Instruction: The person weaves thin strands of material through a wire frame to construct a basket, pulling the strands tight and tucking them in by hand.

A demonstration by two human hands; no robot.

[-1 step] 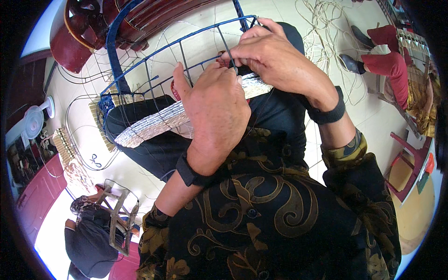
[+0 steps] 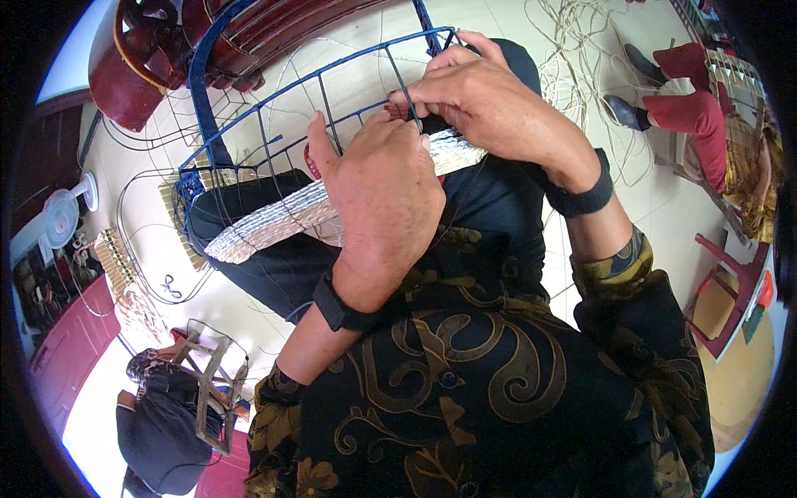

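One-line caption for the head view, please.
Both hands, left and right, weave pale strip onto a blue wire frame resting on the lap.

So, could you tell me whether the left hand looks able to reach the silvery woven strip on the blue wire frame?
Probably yes: the left hand already lies over the woven strip on the wire frame, nothing between them.
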